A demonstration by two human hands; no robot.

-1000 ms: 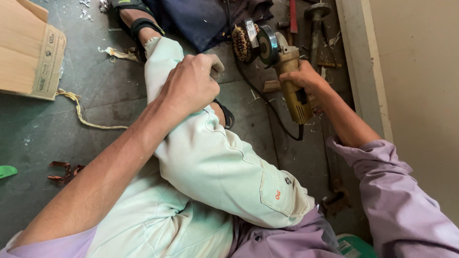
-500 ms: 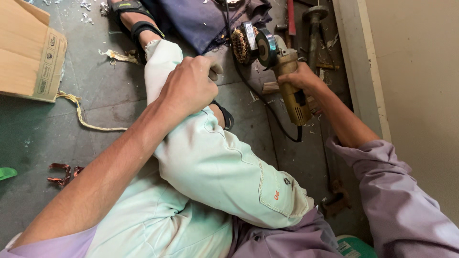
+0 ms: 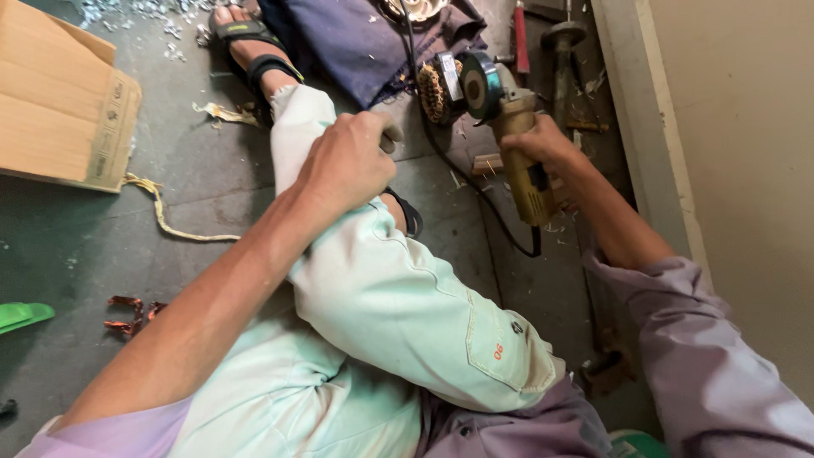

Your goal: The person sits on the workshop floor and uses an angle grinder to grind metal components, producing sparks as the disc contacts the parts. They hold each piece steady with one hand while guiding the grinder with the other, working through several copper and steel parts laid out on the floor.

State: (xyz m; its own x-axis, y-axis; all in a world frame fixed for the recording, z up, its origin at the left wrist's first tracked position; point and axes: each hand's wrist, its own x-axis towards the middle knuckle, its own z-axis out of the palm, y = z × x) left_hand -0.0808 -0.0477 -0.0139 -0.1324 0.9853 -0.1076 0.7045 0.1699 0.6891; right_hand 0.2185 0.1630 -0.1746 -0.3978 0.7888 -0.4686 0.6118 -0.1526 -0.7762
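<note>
While the yellow angle grinder (image 3: 509, 127) is held low over the grey concrete floor (image 3: 203, 195) near the wall base, the right hand (image 3: 543, 153) wraps firmly around its body, disc end pointing away from the person. The left hand (image 3: 348, 161) is clenched in a fist, resting on the raised knee of the pale green trousers (image 3: 398, 305). Beyond lie a wire brush wheel (image 3: 434, 89), a dark blue cloth (image 3: 356, 42), a sandalled foot (image 3: 250, 42) and, at far left, a cardboard box (image 3: 64, 102).
</note>
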